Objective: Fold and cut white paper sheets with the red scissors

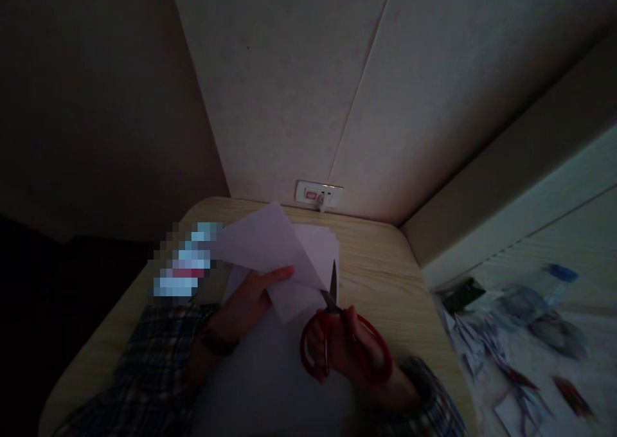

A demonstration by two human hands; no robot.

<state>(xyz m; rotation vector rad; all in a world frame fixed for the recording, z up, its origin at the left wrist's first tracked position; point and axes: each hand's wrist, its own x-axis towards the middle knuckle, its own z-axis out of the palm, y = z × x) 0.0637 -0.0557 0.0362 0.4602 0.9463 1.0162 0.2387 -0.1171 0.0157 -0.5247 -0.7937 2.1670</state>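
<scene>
My left hand (255,299) grips a sheet of white paper (274,244), its thumb on top and the other fingers hidden underneath. The sheet is held at an angle above more white sheets (315,238) on the table. My right hand (344,344) has its fingers through the large red handles of a pair of scissors (331,302). The blades stand apart, and the sheet's right edge lies at or between them; I cannot tell how far in it reaches.
A wooden table (380,263) stands against the wall, below a socket (318,195) with a plug in it. A blurred-out bright item (186,267) lies at the table's left. Paper scraps (475,344) and a clear plastic bottle (535,295) lie to the right, beyond the table edge.
</scene>
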